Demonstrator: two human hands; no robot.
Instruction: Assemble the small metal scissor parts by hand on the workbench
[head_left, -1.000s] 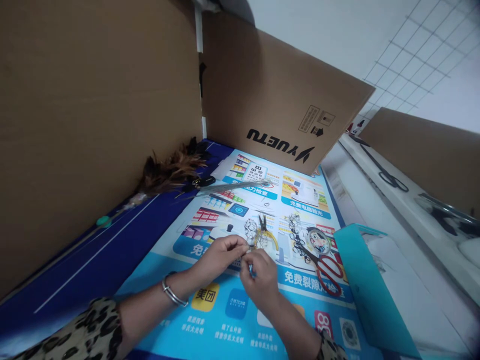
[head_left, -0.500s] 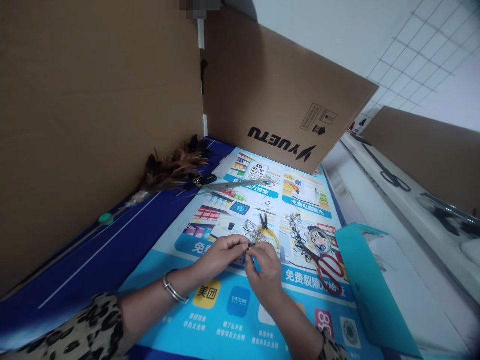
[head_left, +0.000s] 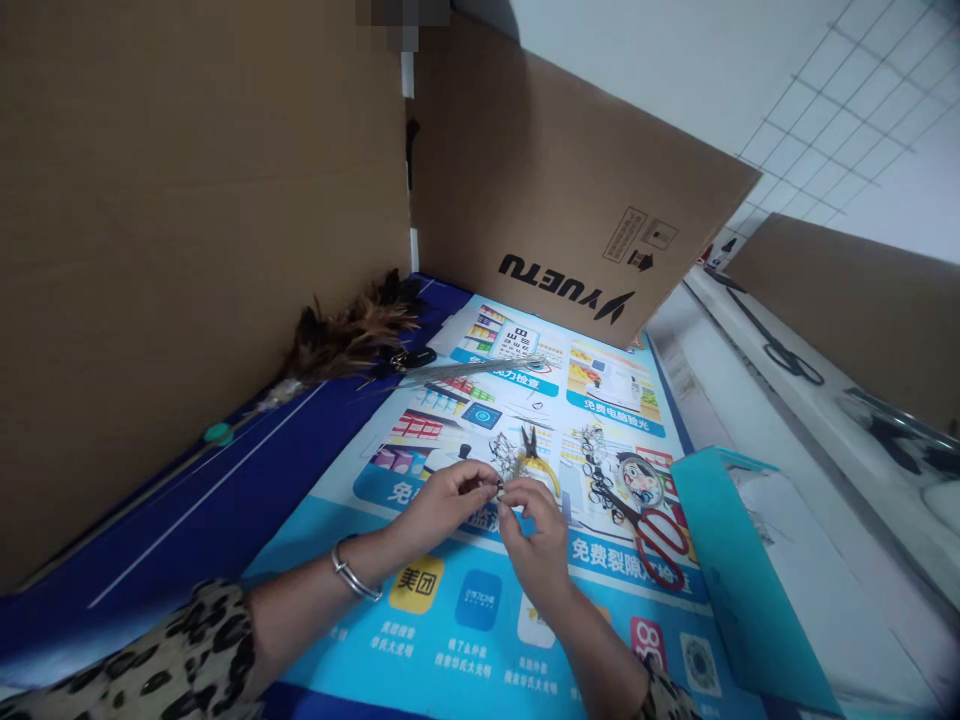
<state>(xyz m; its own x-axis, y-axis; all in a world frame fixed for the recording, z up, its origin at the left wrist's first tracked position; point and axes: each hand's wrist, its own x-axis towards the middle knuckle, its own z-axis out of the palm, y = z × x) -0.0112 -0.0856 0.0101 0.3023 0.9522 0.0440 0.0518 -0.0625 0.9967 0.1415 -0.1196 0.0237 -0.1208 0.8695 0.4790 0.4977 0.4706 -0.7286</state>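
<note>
Fingertips of my left hand (head_left: 454, 500) and my right hand (head_left: 534, 530) meet over the printed poster, both pinched closed on a small dark piece (head_left: 500, 489) too tiny to name. Just beyond them lie pliers (head_left: 534, 460) with yellow handles and dark jaws pointing away. A tangle of thin wire bits (head_left: 504, 452) rests against the pliers' left side. To the right of my hands are red-handled scissors (head_left: 660, 545), their blades partly under a string of small dark rings (head_left: 596, 470). A round tin or dish with a cartoon picture (head_left: 640, 480) sits beside the rings.
A bundle of long thin metal wires (head_left: 487, 368) lies across the far part of the poster (head_left: 360, 640). A feather duster (head_left: 337, 340) leans along the left cardboard wall (head_left: 195, 200). Another cardboard panel (head_left: 570, 180) stands at the back. At right is a teal box (head_left: 750, 580).
Both hands stay together at nearly the same spot, with a slight shift of the fingers around the small piece. The view has moved a little; the tools lie as before.
</note>
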